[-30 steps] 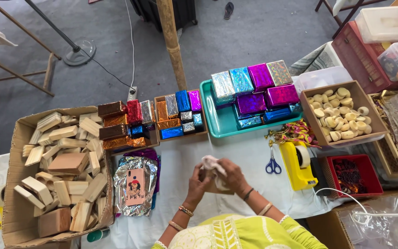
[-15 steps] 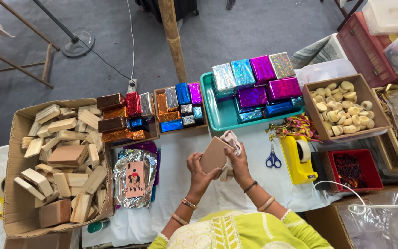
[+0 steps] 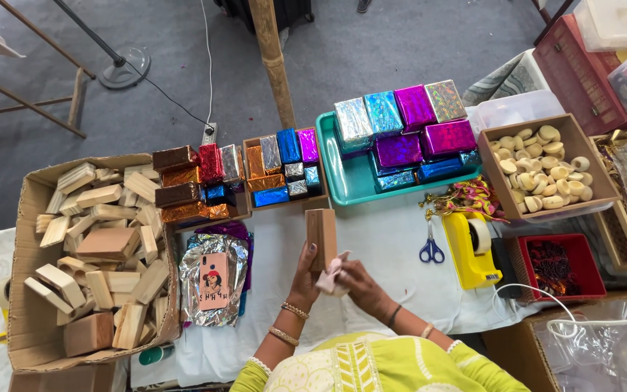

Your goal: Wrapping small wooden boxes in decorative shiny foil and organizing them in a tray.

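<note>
We hold a wooden block (image 3: 321,238) upright over the white tablecloth (image 3: 393,247) with our left hand (image 3: 305,282), fingers closed round its lower end; our right hand (image 3: 357,287) pinches a pale cloth (image 3: 333,274) against the block, just before the teal tray (image 3: 350,187).

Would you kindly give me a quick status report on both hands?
Left hand holds wooden block upright. Right hand presses pale cloth against it. Nothing obstructing.

The person is wearing a lime-green garment (image 3: 371,366) with white embroidery, gold bangles (image 3: 289,323) behind the left fingers, and a dark band (image 3: 395,315) behind the right fingers.
</note>
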